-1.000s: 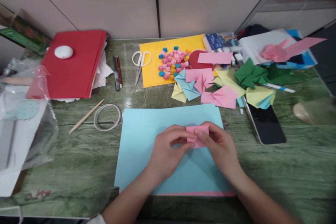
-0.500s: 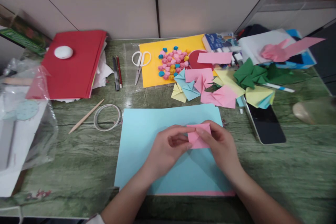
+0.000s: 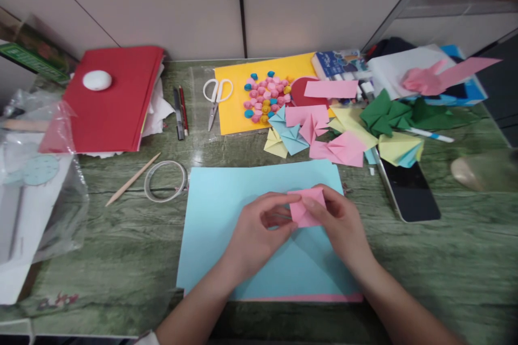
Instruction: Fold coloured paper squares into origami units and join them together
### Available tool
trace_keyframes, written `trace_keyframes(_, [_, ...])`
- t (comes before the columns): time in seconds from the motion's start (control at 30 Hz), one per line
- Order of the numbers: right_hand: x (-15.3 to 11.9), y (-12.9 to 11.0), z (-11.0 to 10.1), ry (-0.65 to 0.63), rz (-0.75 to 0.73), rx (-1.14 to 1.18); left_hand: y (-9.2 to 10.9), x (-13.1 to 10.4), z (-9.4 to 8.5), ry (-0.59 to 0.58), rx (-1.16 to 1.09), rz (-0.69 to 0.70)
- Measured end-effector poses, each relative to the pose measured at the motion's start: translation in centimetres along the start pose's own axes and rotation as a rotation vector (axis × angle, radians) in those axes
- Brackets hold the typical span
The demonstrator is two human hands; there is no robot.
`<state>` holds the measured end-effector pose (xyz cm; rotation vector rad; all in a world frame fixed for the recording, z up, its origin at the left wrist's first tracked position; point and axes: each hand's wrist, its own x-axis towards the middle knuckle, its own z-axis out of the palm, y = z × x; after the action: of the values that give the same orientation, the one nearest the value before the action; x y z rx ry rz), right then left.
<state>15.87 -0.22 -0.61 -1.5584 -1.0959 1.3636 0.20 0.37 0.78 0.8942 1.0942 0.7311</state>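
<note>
A small folded pink paper is held between my two hands, above a light blue sheet. My left hand grips its left side, with fingertips on the upper left edge and the thumb near the lower left corner. On the right side, my right hand pinches the paper, its thumb lying over the front and its fingers partly hidden behind. A crease shows on the paper's face. Along the blue sheet's near edge a strip of pink paper shows from underneath.
Behind the sheet lie folded papers, rolled paper pieces on a yellow sheet, and scissors. A phone is right. Left are a tape roll, wooden stick, red folder and plastic bag.
The pink paper has tilted slightly, its lower edge now a little higher. Both hands keep their hold and have barely moved.
</note>
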Motion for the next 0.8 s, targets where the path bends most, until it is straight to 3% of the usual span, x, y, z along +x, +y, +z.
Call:
trace_keyframes(0.13, [0.0,-0.16,-0.02,-0.128,0.065,0.007,-0.13,-0.04,-0.07,0.043,-0.003,0.055])
trace_keyframes(0.5, [0.04,0.25,-0.33,-0.063,0.091,-0.007,0.11,-0.11,-0.11,0.002,-0.004,0.043])
trace_keyframes(0.8, [-0.02,0.59,-0.49,-0.1,0.078,0.043,0.34,-0.02,-0.23,-0.039,-0.021,0.026])
